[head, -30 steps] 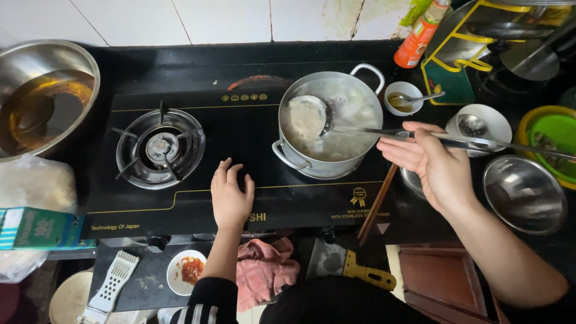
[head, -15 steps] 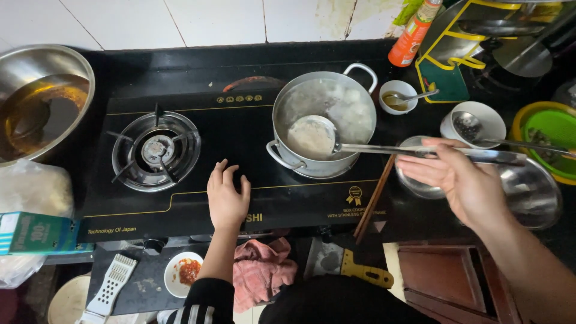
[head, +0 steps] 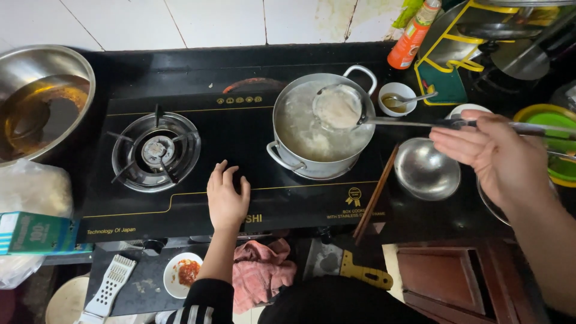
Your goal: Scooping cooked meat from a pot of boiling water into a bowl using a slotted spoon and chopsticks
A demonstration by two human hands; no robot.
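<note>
One long-handled strainer ladle [head: 338, 108] is what we have in hand, its round mesh bowl loaded with pale, soft food and held just above the cloudy liquid in the steel pot [head: 321, 126], toward the pot's one o'clock rim. Our right hand [head: 498, 157] has the far end of the handle, fingers curled loosely over it with the palm partly open, so the hold looks light rather than clamped; so long a handle with a loaded bowl at its tip could roll or dip, we judge, and spill the food back into the pot with a splash. Our left hand [head: 227, 195] lies flat and open on the black glass cooktop [head: 240, 129], holding nothing, at about seven o'clock from the pot and near its lower handle; a splash or a drip from the mesh could reach those fingers, and the pot wall is likely hot. We cannot tell whether the burner beneath the pot is lit. At three o'clock from the pot sits an empty steel bowl [head: 426, 168], with a pair of chopsticks [head: 375, 192] lying between the two; carrying the ladle across that gap could drip on the glass or knock the sticks. A small white cup with a spoon [head: 398, 99] stands near the handle's path. Farther off, the unlit gas burner [head: 157, 151] lies at nine o'clock, and a large steel basin [head: 42, 99] beyond it at the far left.
</note>
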